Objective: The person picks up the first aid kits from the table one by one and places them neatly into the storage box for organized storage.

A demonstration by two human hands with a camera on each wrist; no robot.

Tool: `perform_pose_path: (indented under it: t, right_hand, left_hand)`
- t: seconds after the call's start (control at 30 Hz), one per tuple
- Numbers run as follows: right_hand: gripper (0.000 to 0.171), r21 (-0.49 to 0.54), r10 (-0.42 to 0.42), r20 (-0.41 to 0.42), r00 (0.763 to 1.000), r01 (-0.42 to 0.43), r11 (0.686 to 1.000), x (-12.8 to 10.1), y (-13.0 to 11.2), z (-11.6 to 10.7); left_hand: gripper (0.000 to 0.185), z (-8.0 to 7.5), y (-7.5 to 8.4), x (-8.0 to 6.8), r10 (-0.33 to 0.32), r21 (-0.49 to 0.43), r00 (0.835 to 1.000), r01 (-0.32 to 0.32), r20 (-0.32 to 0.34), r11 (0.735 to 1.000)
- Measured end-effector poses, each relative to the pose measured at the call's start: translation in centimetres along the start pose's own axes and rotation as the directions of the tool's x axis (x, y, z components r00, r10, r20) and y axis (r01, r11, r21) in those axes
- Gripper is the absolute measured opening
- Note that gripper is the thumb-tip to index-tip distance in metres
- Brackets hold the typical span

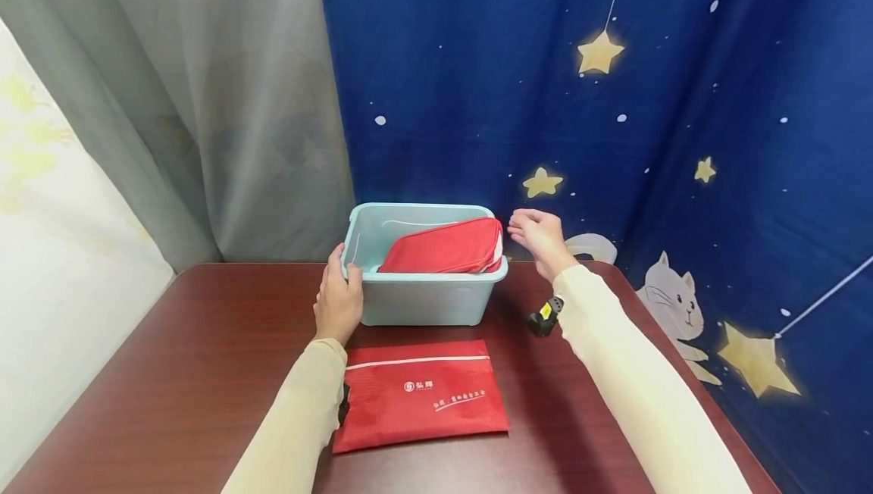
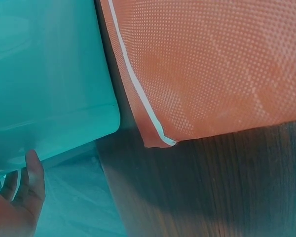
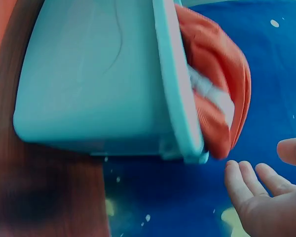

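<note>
A light blue plastic bin (image 1: 426, 301) stands toward the back of the table, its wall (image 2: 49, 74) close in the left wrist view. My left hand (image 1: 339, 297) grips its left front corner, with fingers (image 2: 35, 177) against the outside. Inside the bin a red zippered pouch (image 1: 443, 245) with a white strip leans against the right end and rises above the rim, also seen in the right wrist view as the pouch (image 3: 222, 84). My right hand (image 1: 539, 238) hovers just right of the bin, fingers extended, holding nothing. In front lies a flat red zippered document bag (image 1: 423, 399) with white print.
The dark reddish wooden table (image 1: 225, 357) carries all of this. Behind it hang a grey curtain (image 1: 266, 100) and a blue curtain (image 1: 464, 85) with stars and a cat. A black wrist device (image 1: 546, 317) sits under the right wrist.
</note>
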State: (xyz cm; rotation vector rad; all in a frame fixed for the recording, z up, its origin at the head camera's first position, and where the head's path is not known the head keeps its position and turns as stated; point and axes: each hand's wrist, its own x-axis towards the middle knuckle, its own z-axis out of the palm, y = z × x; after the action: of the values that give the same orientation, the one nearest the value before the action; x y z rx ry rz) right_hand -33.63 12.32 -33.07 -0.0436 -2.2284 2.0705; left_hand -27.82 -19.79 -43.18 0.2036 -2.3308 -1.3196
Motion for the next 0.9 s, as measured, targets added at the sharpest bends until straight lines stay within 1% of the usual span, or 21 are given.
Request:
perform_pose_path:
  t: [0.1, 0.27, 0.37, 0.6, 0.9]
  right_hand:
    - [0.043, 0.004, 0.029, 0.016, 0.999, -0.029, 1.000, -0.3, 1.7, -1.5]
    - [0.045, -0.003, 0.126, 0.043, 0.991, -0.126, 0.992, -0.9, 4.9, -3.5]
    - [0.044, -0.020, 0.142, 0.054, 0.988, -0.141, 0.990, -1.3, 6.1, -4.3]
    - [0.044, -0.022, 0.152, 0.076, 0.985, -0.151, 0.988, -1.7, 7.5, -4.7]
    - [0.041, -0.031, 0.177, 0.118, 0.977, -0.174, 0.984, -2.3, 8.8, -4.6]
  left_hand:
    - [0.053, 0.0, 0.0, 0.0, 0.003, 0.006, 1.000, -0.003, -0.004, 1.000]
    - [0.054, 0.0, 0.0, 0.0, 0.004, 0.016, 1.000, -0.003, -0.008, 1.000]
    - [0.054, 0.0, 0.1, -0.1, 0.003, 0.013, 1.000, -0.003, -0.006, 1.000]
    - [0.053, -0.1, 0.1, 0.1, 0.004, 0.009, 1.000, -0.004, -0.012, 1.000]
    - [0.053, -0.1, 0.1, 0.2, -0.001, 0.011, 1.000, 0.002, -0.013, 1.000]
